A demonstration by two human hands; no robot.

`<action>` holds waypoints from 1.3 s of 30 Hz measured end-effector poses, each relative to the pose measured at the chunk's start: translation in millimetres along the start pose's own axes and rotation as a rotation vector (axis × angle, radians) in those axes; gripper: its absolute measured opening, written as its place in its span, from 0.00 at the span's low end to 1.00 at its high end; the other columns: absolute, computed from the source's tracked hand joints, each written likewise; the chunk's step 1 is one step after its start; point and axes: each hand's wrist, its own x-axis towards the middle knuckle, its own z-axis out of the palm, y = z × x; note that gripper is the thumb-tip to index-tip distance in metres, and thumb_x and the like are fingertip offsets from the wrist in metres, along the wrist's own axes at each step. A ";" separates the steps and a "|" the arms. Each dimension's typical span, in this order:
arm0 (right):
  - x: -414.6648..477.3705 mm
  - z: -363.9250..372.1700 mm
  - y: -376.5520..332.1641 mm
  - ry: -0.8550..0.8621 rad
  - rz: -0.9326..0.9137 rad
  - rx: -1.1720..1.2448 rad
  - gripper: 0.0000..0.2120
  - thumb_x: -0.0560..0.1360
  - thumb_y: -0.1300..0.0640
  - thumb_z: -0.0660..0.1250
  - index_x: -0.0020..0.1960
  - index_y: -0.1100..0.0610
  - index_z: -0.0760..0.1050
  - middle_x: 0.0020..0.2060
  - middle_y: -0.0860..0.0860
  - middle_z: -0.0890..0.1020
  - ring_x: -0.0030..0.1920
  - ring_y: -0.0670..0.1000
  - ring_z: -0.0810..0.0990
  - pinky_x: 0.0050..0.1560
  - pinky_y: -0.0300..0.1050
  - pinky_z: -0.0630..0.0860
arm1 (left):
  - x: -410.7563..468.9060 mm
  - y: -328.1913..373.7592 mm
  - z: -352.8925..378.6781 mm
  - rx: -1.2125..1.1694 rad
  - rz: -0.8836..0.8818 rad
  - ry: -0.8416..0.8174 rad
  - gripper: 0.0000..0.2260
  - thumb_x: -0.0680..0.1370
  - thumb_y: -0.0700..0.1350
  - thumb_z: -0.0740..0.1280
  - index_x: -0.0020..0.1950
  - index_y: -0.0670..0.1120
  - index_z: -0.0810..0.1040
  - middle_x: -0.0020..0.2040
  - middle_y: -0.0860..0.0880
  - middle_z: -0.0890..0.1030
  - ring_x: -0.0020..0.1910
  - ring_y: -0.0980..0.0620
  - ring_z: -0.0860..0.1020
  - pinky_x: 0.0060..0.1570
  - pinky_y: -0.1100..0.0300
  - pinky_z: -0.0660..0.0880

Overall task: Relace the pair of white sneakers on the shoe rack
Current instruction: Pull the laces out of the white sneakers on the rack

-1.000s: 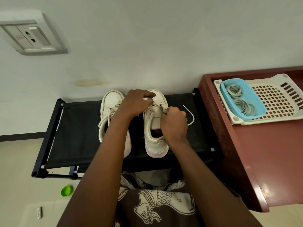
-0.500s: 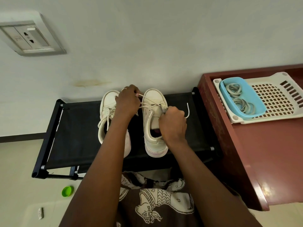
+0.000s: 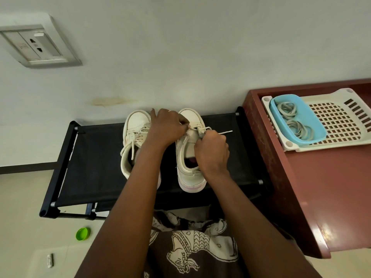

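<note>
Two white sneakers stand side by side on the black shoe rack [image 3: 94,167], toes toward the wall. The left sneaker [image 3: 134,137] is laced, its lace ends hanging loose. Over the right sneaker [image 3: 189,173] my left hand [image 3: 166,127] pinches the white lace [image 3: 224,132] near the toe end of the eyelets. My right hand [image 3: 212,151] grips the lace at the shoe's right side, above the opening. One free lace end sticks out to the right over the rack.
A reddish-brown cabinet [image 3: 321,187] stands right of the rack and carries a white perforated tray [image 3: 341,121] with a blue tub [image 3: 313,135] of coiled laces. A green cap [image 3: 82,234] lies on the floor. A wall socket [image 3: 38,47] is at upper left.
My left hand has shifted back to the right, onto the right sneaker's eyelets. The free lace end now lies flatter, pointing right. My right hand has hardly moved.
</note>
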 end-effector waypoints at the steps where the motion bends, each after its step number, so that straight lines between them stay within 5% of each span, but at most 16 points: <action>1: -0.1 0.5 -0.1 0.000 -0.003 0.002 0.11 0.79 0.59 0.57 0.56 0.63 0.75 0.53 0.59 0.79 0.53 0.60 0.78 0.48 0.50 0.74 | -0.5 0.6 2.9 0.058 -0.014 -0.021 0.10 0.77 0.51 0.63 0.55 0.53 0.82 0.58 0.50 0.80 0.65 0.47 0.68 0.71 0.40 0.45; 10: 0.1 1.6 -0.4 0.003 0.005 -0.004 0.11 0.79 0.59 0.57 0.55 0.62 0.75 0.53 0.59 0.79 0.53 0.61 0.78 0.49 0.52 0.74 | -8.5 3.7 6.8 0.163 -0.058 0.103 0.10 0.81 0.44 0.57 0.57 0.45 0.76 0.61 0.47 0.74 0.68 0.43 0.60 0.67 0.32 0.38; 20: -0.2 2.3 -0.3 0.024 -0.008 0.010 0.10 0.79 0.60 0.58 0.53 0.62 0.75 0.51 0.58 0.80 0.51 0.58 0.80 0.47 0.49 0.76 | -8.8 -27.8 -17.0 0.158 -0.512 0.289 0.12 0.79 0.41 0.58 0.58 0.41 0.78 0.63 0.42 0.71 0.70 0.37 0.56 0.67 0.33 0.37; 29: -0.5 0.8 -0.2 0.010 0.003 0.009 0.10 0.79 0.60 0.57 0.54 0.63 0.76 0.50 0.58 0.80 0.51 0.60 0.79 0.45 0.49 0.73 | -3.6 -1.5 -6.0 0.060 -0.021 -0.035 0.11 0.79 0.51 0.63 0.59 0.56 0.79 0.65 0.56 0.74 0.72 0.45 0.55 0.66 0.35 0.32; 39: -0.1 0.3 0.5 0.000 0.006 0.007 0.10 0.79 0.60 0.57 0.54 0.62 0.75 0.51 0.58 0.79 0.52 0.59 0.78 0.45 0.48 0.72 | -7.9 0.5 3.6 0.158 -0.085 0.088 0.09 0.80 0.43 0.58 0.54 0.47 0.78 0.58 0.49 0.76 0.69 0.44 0.60 0.65 0.31 0.34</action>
